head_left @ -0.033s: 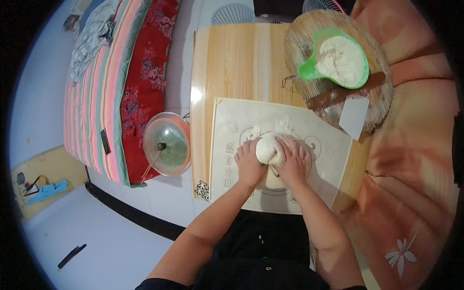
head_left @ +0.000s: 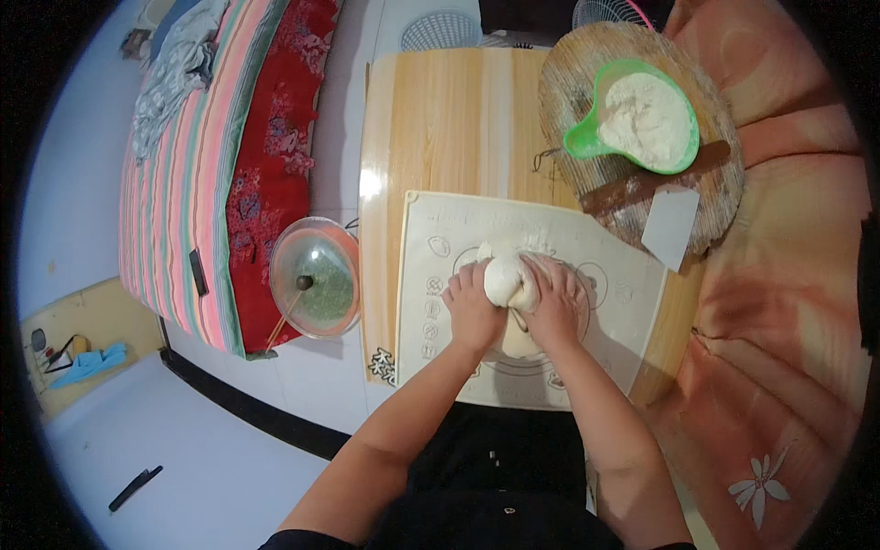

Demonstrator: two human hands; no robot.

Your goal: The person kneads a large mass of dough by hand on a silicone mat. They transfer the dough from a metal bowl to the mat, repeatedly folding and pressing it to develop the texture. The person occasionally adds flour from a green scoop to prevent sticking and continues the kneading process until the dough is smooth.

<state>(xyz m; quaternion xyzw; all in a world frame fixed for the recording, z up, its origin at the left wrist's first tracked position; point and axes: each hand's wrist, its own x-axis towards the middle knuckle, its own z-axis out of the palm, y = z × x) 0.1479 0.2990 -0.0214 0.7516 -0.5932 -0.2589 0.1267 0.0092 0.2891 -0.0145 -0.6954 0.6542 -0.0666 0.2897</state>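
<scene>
A white lump of dough (head_left: 511, 282), folded over on itself, rests on a cream kneading mat (head_left: 429, 215) printed with circles and small drawings. On its left side my left hand (head_left: 473, 307) is closed around the dough. From the right, my right hand (head_left: 552, 307) grips it too, with the fingers over its top. A flatter part of the dough (head_left: 521, 343) shows below, between my wrists. The underside is hidden by my hands. Some loose flour lies on the mat just beyond the dough.
The mat lies on a wooden table (head_left: 440, 119). At the far right, a round wooden board (head_left: 570, 82) bears a green scoop of flour (head_left: 646, 119) and a white dough scraper (head_left: 671, 227). Left of the table stands a bowl with a clear lid (head_left: 316, 278), chopsticks (head_left: 286, 323) beside it.
The view has shifted very slightly. My hands stay on the dough in nearly the same place.
</scene>
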